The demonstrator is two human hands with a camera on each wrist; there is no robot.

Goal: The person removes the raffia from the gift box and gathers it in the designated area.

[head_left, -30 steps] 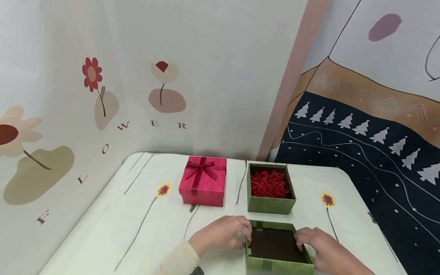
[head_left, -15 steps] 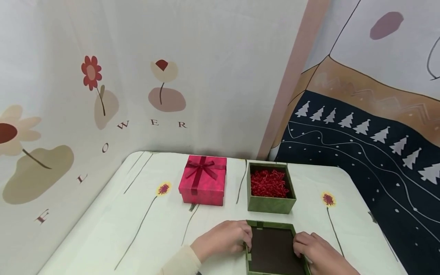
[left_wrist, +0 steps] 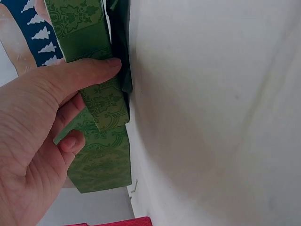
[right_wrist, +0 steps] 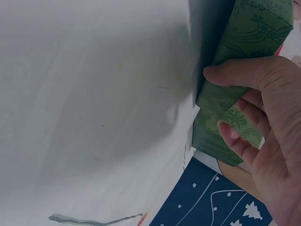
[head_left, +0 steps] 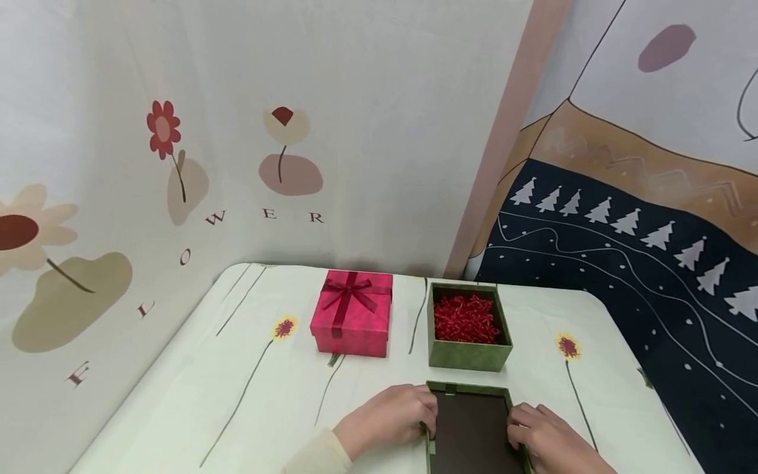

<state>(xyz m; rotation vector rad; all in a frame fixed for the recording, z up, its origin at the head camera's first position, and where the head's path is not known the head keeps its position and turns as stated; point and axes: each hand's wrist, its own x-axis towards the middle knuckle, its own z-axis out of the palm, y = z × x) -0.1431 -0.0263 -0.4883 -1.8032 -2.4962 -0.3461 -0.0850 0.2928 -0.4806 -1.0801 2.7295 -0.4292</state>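
A shallow green box lid (head_left: 474, 434) lies with its dark brown inside facing up near the front of the table, its near edge cut off by the frame. My left hand (head_left: 393, 418) grips its left wall, fingers over the rim and thumb outside. On the opposite wall my right hand (head_left: 547, 438) pinches in the same way. The left wrist view shows the patterned green wall (left_wrist: 87, 23) with a plain ribbon band under the thumb. In the right wrist view, the thumb presses the lid's other wall (right_wrist: 254, 40).
Behind the lid stands an uncovered green box (head_left: 470, 355) holding red shredded paper (head_left: 466, 319). Left of it sits a closed pink gift box (head_left: 351, 322) with a dark red bow. A flower-print cloth (head_left: 249, 401) covers the table; printed curtains (head_left: 379, 131) hang behind.
The lid has tilted and shifted toward me, so its front wall has dropped out of view. Both hands have moved slightly lower with it. The two boxes behind stay put.
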